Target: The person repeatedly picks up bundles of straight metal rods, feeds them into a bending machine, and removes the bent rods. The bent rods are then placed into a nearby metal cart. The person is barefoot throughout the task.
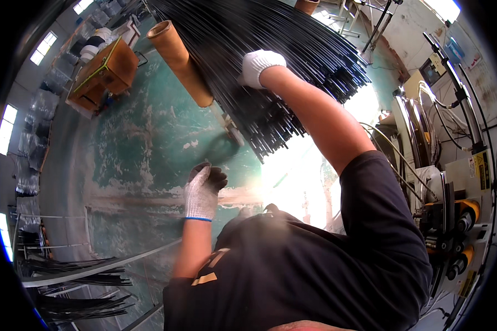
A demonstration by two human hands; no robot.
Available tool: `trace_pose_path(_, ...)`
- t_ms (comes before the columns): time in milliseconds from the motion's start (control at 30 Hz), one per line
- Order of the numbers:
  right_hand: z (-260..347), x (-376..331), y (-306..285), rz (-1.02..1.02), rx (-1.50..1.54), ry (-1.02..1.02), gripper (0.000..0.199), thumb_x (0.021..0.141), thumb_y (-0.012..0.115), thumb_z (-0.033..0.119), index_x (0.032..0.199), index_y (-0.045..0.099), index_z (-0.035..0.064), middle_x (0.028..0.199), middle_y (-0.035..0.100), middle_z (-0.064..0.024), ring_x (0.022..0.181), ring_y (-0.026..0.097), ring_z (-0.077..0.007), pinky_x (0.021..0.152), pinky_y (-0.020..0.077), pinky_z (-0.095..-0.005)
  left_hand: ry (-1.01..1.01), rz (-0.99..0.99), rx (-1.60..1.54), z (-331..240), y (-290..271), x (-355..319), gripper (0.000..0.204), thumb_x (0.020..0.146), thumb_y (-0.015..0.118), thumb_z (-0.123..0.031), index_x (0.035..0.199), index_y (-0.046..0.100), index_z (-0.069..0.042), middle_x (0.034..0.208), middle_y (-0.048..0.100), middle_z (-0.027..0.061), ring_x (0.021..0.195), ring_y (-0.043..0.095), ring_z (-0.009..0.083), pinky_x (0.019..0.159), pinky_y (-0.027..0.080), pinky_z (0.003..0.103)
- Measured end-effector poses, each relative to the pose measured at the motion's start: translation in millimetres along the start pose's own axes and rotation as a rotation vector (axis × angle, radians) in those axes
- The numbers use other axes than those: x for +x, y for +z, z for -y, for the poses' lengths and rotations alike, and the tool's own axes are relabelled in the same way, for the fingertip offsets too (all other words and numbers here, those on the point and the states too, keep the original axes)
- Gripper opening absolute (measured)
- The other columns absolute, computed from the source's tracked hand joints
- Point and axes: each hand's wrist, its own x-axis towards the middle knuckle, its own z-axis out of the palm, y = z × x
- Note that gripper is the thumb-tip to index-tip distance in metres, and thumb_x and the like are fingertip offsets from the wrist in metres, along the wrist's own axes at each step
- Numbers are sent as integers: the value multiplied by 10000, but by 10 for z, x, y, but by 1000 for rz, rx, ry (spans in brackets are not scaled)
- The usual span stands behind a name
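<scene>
My right hand (263,67), in a white knit glove, is stretched out over a large pile of long black rods (221,55). It looks closed, with its fingers turned down out of sight, so what it grips is hidden. The rods' cut ends fan toward me and to the right. My left hand (202,190) wears a similar white glove with a blue cuff edge and dark fingertips. It is held low in front of my body, apart from the rods, its fingers loosely bent and nothing seen in it.
A brown cardboard-like tube (182,63) slants along the pile's left side. Farther left stands a wooden desk (107,71). Machinery with hoses (444,182) lines the right. At lower left, a metal rack (94,269) holds more black strips. The green floor (149,149) is worn.
</scene>
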Motion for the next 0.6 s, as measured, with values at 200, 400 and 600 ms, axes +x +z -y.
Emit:
trace_pose_path(200, 29, -41, -73, -33, -13, -29, 370, 899, 676, 319, 1149, 754, 57, 1150, 743, -163, 1063, 721, -325, 893, 572, -407, -27, -69, -28, 45, -145, 456, 128, 971, 627, -126, 1085, 655, -76, 919, 712, 151, 808, 697, 327, 697, 563, 428)
trace_pose_path(400, -197, 277, -66, -61, 71, -1, 288, 842, 679, 199, 981, 764, -39, 951, 739, -258, 923, 738, -386, 813, 591, -413, -67, -53, -109, -55, -219, 877, 132, 964, 627, -126, 1086, 648, -81, 930, 714, 157, 805, 698, 335, 699, 568, 444)
trace_pose_path(600, -642, 487, -135, 175, 842, -32, 227, 866, 737, 211, 807, 747, -7, 786, 718, -68, 652, 673, -142, 650, 560, -361, 11, -16, -35, -476, -209, 1131, 129, 962, 620, -116, 1083, 629, -72, 923, 699, 147, 795, 690, 314, 708, 566, 431)
